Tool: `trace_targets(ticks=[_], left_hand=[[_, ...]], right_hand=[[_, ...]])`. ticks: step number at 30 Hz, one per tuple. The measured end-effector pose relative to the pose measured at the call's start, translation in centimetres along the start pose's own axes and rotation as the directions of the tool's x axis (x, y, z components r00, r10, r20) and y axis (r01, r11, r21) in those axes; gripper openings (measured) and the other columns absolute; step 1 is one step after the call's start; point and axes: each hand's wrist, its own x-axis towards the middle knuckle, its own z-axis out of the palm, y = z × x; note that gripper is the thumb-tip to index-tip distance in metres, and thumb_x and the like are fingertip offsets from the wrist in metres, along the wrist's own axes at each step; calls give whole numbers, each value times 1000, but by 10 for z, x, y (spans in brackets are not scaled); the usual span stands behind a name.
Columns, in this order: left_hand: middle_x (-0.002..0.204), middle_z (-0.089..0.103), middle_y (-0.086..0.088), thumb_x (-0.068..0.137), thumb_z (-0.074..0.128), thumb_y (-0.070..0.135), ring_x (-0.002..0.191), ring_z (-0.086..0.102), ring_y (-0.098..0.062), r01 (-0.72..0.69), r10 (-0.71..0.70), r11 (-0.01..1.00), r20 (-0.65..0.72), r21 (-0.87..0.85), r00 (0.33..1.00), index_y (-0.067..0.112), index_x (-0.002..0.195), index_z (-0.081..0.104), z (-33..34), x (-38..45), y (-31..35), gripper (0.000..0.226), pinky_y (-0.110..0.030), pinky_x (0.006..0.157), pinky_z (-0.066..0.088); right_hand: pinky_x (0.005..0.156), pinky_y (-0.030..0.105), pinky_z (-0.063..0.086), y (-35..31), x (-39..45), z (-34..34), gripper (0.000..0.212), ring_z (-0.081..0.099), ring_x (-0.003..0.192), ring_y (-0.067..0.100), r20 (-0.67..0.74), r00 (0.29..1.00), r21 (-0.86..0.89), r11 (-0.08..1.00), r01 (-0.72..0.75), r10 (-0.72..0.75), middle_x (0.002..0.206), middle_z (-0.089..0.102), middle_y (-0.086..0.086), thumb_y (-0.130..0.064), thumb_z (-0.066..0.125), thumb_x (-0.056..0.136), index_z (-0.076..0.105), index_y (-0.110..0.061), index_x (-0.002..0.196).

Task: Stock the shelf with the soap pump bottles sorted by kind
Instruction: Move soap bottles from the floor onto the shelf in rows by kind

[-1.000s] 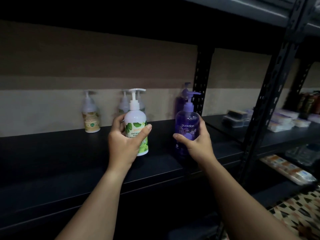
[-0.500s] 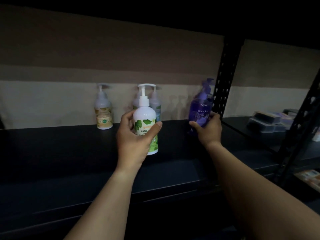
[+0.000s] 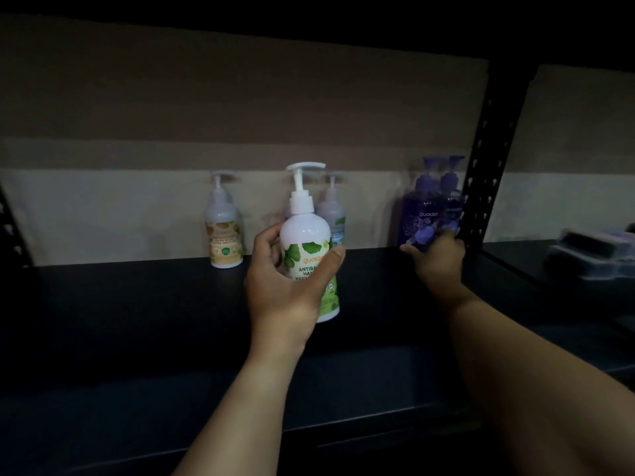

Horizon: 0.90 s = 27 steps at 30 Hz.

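Observation:
My left hand (image 3: pixel 285 290) grips a white pump bottle with a green leaf label (image 3: pixel 309 242), held upright over the middle of the black shelf (image 3: pixel 137 304). At the back right, my right hand (image 3: pixel 438 259) holds a purple pump bottle (image 3: pixel 421 214) right beside a second purple bottle (image 3: pixel 452 197) against the wall. Behind the green bottle stands a white bottle with a blue-green label (image 3: pixel 333 211), partly hidden. Further left stands a white bottle with a yellow label (image 3: pixel 223 231).
A black perforated upright post (image 3: pixel 488 149) rises just right of the purple bottles. Beyond it, the neighbouring shelf bay holds clear flat packs (image 3: pixel 591 252). A beige wall backs the shelf. Another shelf board hangs overhead in the dark.
My right hand has carried the purple bottle back and to the right, up against the other purple bottle by the wall. My left hand with the green bottle has barely moved.

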Motion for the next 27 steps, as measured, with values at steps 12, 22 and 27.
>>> trace_targets(ticks=[12,22,27], left_hand=[[103,76,1,71,92,8,84,75,-8,6,-7,999,-21,-36,1000,19,113,62,0,1,1,53,-21,69,58],[106,76,1,70,93,8,86,76,-10,19,-21,999,-34,-49,999,18,114,62,1,2,2,54,-24,72,60],[106,76,1,70,93,11,87,76,-11,22,-24,998,-30,-56,999,18,116,62,1,1,3,55,-24,72,60]], right_hand=[[105,47,48,-15,7,11,63,59,123,41,20,995,-21,995,-101,101,139,53,26,-21,84,85,49,1,133],[102,47,47,-15,-2,15,53,57,123,43,-15,998,-53,997,-57,57,134,58,27,-19,79,90,53,4,130],[102,46,47,-18,-5,16,51,57,124,42,-13,999,-66,997,-46,46,134,58,26,-19,76,92,52,3,131]])
